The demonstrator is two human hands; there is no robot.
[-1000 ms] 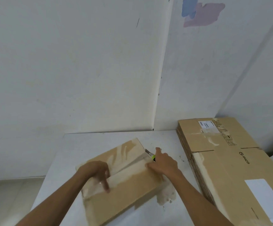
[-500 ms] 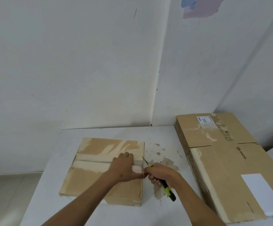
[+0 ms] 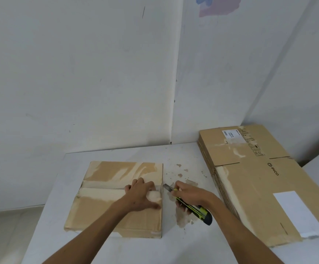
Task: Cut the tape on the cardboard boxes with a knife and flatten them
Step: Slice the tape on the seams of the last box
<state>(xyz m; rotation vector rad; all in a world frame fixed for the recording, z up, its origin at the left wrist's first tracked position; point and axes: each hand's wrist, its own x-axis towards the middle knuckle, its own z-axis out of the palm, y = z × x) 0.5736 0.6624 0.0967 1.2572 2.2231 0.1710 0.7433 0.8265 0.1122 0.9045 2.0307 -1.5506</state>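
Observation:
A small closed cardboard box (image 3: pixel 105 212) sits on the white table (image 3: pixel 173 246), a strip of tape (image 3: pixel 105 191) running across its top seam. My left hand (image 3: pixel 142 195) presses flat on the box top near its right edge, fingers spread. My right hand (image 3: pixel 190 195) grips a yellow-green and black utility knife (image 3: pixel 193 207) just right of the box. The knife's blade tip (image 3: pixel 165 186) is at the box's right edge, where the tape strip ends.
A stack of flattened cardboard boxes (image 3: pixel 265 187) lies on the right part of the table, against the wall. Chipped, stained patches (image 3: pixel 183 218) mark the tabletop under my right hand. White walls meet in a corner behind; the table's left edge drops to the floor.
The box has been turned from a tilted pose to lie square. My left hand moved to its right edge, and the knife blade now meets the tape end.

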